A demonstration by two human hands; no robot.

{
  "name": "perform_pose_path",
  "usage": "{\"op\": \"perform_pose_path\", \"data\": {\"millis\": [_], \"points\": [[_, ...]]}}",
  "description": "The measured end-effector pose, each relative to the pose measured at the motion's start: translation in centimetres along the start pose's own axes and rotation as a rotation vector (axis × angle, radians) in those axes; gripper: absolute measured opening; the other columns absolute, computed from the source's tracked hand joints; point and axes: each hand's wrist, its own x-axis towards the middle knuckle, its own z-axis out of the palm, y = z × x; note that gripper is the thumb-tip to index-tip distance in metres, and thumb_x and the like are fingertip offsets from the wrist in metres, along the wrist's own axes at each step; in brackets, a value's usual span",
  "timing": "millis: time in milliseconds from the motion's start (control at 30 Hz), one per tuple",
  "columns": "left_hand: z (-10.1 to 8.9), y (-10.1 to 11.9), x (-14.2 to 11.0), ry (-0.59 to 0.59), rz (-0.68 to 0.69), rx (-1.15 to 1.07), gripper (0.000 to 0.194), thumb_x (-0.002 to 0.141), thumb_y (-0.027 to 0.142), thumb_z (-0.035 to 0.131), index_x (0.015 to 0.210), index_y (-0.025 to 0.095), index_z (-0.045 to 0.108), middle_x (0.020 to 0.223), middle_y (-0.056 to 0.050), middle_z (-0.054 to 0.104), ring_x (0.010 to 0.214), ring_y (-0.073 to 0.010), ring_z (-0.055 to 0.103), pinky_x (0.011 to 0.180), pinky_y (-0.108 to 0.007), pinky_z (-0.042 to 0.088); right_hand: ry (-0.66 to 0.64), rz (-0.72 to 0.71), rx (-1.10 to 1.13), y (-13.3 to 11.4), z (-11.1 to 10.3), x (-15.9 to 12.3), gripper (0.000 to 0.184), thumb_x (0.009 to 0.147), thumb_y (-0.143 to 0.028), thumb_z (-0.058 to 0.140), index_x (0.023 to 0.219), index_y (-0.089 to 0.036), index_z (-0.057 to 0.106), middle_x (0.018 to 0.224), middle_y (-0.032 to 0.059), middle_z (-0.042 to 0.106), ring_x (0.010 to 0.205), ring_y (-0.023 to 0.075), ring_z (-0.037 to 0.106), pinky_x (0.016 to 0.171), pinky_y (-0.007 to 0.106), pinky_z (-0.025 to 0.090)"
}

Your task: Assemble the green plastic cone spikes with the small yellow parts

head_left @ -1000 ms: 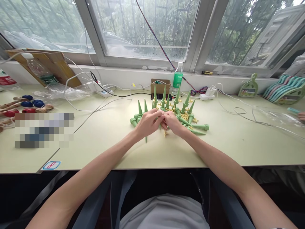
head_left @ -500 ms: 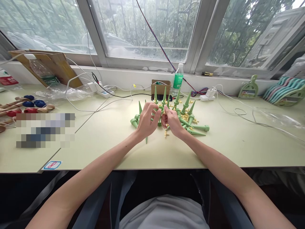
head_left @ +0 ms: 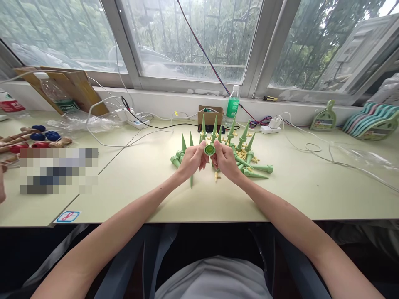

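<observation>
Between my two hands is a green plant watering spike (head_left: pixel 210 150), its round open end turned toward me. My left hand (head_left: pixel 193 160) is closed on its left side, thumb near the rim. From the right, my right hand (head_left: pixel 225 160) grips the same spike, its thumb also by the rim. My fingers hide most of its body. Just below lies a small yellow valve (head_left: pixel 216 177). Behind and around my hands several green spikes stand point up, such as one spike (head_left: pixel 243 137); others lie flat, like the spike (head_left: pixel 256 173) at right. A heap of yellow valves (head_left: pixel 243 155) lies among them.
A small cardboard box (head_left: pixel 210 115) and a green-labelled bottle (head_left: pixel 232 104) stand at the back. White cables (head_left: pixel 106 144) and a power strip (head_left: pixel 139 121) lie left. Wooden toys with balls (head_left: pixel 52 135) and another person's hand (head_left: pixel 1 187) are far left. Dustpans (head_left: pixel 370 120) lean at right.
My left hand has gone from loosely curled fingers to a closed grip beside the spike's rim. The spike's open end now faces me. A hand has appeared at the left edge.
</observation>
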Motion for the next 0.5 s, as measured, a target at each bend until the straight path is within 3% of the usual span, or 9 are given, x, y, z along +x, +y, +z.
{"op": "perform_pose_path", "data": {"millis": [233,500], "points": [[-0.1,1.3,-0.2,-0.095,-0.08,-0.124,0.043,0.09,0.057,0.046,0.074,0.017,0.048,0.055,0.001,0.053,0.042,-0.0104,0.053,0.037,-0.021,0.04,-0.044,-0.049,0.051,0.5,-0.1,0.2,0.053,0.09,-0.067,0.038,0.063,-0.022,0.038,0.045,-0.0051,0.041,0.034,0.0083,0.038,0.033,0.024,0.029],[-0.2,1.0,-0.1,-0.17,-0.123,-0.278,0.032,0.088,0.049,0.052,0.082,0.017,0.048,0.064,0.001,0.054,0.046,-0.0105,0.056,0.037,-0.021,0.038,-0.053,-0.081,0.014,0.5,-0.5,0.3,0.052,0.091,-0.065,0.037,0.064,-0.022,0.039,0.043,-0.0056,0.042,0.034,0.0085,0.039,0.036,0.024,0.031]]}}
